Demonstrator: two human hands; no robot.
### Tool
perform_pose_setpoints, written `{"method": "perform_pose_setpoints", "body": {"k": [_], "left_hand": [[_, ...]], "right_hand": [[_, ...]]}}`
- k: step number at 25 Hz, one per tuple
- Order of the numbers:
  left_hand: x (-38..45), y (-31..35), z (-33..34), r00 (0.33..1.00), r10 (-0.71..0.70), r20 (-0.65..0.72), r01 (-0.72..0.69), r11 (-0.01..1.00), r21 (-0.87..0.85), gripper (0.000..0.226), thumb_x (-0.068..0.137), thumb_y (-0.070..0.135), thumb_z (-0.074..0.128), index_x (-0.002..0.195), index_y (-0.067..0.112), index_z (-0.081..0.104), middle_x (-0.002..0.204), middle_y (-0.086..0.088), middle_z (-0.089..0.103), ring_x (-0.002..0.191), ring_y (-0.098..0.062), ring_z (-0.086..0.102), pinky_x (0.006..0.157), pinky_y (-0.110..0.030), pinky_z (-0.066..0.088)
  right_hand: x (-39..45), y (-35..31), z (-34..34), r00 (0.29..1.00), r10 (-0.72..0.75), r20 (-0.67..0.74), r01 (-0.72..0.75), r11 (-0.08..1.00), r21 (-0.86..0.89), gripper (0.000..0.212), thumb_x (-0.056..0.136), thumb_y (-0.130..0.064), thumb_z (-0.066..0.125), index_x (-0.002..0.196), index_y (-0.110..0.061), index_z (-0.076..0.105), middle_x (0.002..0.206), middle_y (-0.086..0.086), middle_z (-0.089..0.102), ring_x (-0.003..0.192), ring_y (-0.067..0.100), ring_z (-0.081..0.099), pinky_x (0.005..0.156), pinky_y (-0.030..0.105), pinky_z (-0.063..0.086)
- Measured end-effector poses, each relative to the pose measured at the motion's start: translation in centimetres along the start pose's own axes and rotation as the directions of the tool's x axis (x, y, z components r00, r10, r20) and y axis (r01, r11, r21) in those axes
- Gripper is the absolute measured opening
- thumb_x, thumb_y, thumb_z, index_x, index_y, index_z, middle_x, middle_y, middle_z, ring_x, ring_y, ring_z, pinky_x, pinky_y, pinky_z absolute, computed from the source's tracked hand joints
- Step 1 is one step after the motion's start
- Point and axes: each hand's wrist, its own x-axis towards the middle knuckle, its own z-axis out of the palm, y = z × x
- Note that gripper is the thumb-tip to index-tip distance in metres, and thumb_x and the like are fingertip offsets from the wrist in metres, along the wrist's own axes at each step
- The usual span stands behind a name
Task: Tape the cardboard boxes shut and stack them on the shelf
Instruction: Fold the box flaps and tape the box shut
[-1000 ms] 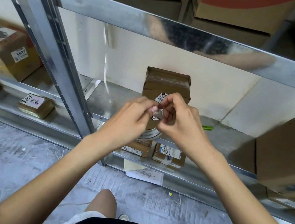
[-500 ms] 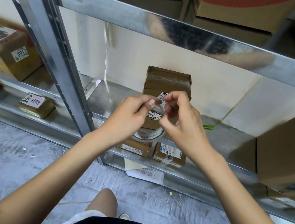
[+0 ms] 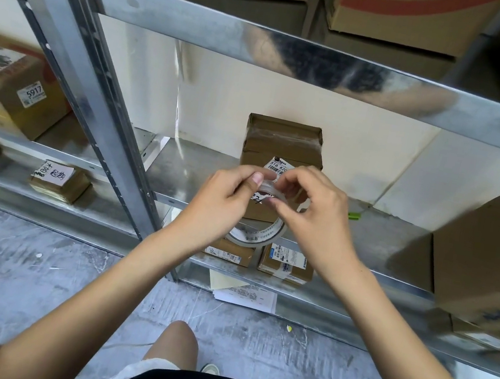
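Roll of clear tape (image 3: 263, 230), held in the air in front of the middle shelf (image 3: 185, 171), just before the upright cardboard box (image 3: 282, 148) that stands on it. The left hand (image 3: 222, 204) grips the roll's left side, thumb laid over the top edge; the right hand (image 3: 315, 207) pinches at the top of the roll with curled thumb and fingertips, apparently picking for the free end of the tape, which is too clear to make out. The step in hand is judged to be freeing a tape end. To do it well, the left hand should steady the roll while a right nail lifts the edge squarely, so the strip peels at full width instead of splitting. The box behind already carries glossy tape across its top and a printed label (image 3: 278, 165). Lower shelves hold small labelled parcels (image 3: 287, 261); larger cartons (image 3: 406, 13) sit above, and a tilted carton (image 3: 480, 256) stands at the right.
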Motion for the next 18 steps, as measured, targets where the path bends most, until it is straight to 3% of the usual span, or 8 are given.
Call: {"method": "perform_pose_setpoints", "body": {"k": [4,8,15,18], "left_hand": [[-0.2,0.1,0.2,1.000,0.017,-0.016,-0.016,1.000,0.023,0.028,0.101,0.018,0.042,0.115,0.014,0.066,0.114,0.001,0.067,0.111,-0.009,0.058,0.095,-0.018,0.042],[-0.1,0.0,0.1,0.999,0.027,-0.038,-0.026,0.999,0.039,0.027,0.101,0.017,0.043,0.114,0.013,0.066,0.112,0.000,0.068,0.110,-0.010,0.058,0.093,-0.019,0.042],[0.0,-0.3,0.0,0.999,0.020,-0.049,-0.019,1.000,0.017,0.027,0.101,0.017,0.043,0.113,0.015,0.066,0.111,0.003,0.068,0.110,-0.008,0.058,0.093,-0.018,0.043],[0.0,-0.1,0.0,0.998,0.031,-0.047,-0.030,0.999,0.026,0.027,0.101,0.017,0.043,0.114,0.015,0.066,0.111,0.002,0.068,0.109,-0.008,0.059,0.092,-0.017,0.043]], "right_hand": [[0.4,-0.1,0.1,0.999,0.029,0.044,-0.027,0.999,-0.026,0.021,0.075,-0.006,0.076,0.079,-0.014,0.057,0.077,-0.008,0.051,0.066,0.008,0.046,0.062,0.018,0.039],[0.3,-0.3,0.6,0.999,0.034,0.004,-0.034,0.999,-0.018,0.017,0.076,-0.006,0.075,0.078,-0.011,0.059,0.077,-0.005,0.053,0.066,0.008,0.046,0.061,0.020,0.040],[0.1,-0.5,1.0,0.996,0.046,-0.077,-0.045,0.999,0.012,0.017,0.076,-0.005,0.075,0.072,-0.007,0.058,0.071,-0.001,0.054,0.065,0.010,0.045,0.060,0.013,0.035],[0.0,-0.4,1.1,0.997,0.022,-0.068,-0.022,1.000,0.001,0.016,0.077,-0.003,0.073,0.079,-0.007,0.058,0.077,-0.004,0.052,0.069,0.006,0.044,0.064,0.011,0.036]]}}
